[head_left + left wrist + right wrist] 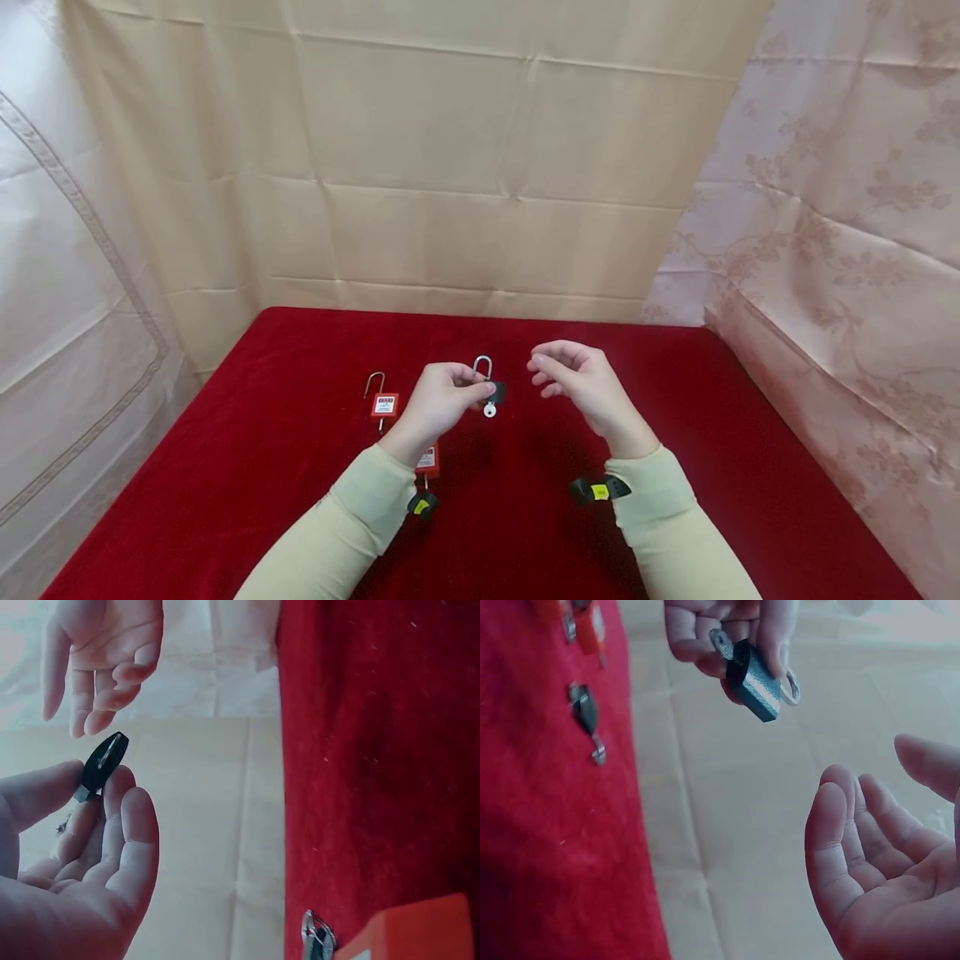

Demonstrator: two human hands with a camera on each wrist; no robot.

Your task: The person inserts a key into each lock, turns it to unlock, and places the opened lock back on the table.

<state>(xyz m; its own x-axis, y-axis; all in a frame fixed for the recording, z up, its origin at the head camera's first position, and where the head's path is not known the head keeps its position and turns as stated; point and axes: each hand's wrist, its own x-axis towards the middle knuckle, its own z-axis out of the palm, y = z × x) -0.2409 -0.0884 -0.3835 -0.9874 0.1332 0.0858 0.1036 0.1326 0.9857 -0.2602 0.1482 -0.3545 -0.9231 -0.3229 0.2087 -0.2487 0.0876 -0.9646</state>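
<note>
My left hand (447, 398) pinches a small black padlock (497, 392) between thumb and fingers, above the red table. Its silver shackle (483, 363) points away from me, and a key (490, 410) sticks out at the near end. Whether the shackle is locked is hard to tell, since fingers cover part of it. The right wrist view shows the padlock body (759, 686) side-on in the fingertips. Off to the right, my right hand (581, 379) is raised with loosely bent fingers and nothing in them, apart from the padlock.
Left of my left hand lies a red padlock (385, 406) with its shackle open. A second red padlock (428, 460) is partly covered by the left forearm. Another dark padlock (585, 709) rests on the red cloth (315, 467). Curtains (480, 167) stand behind and at both sides.
</note>
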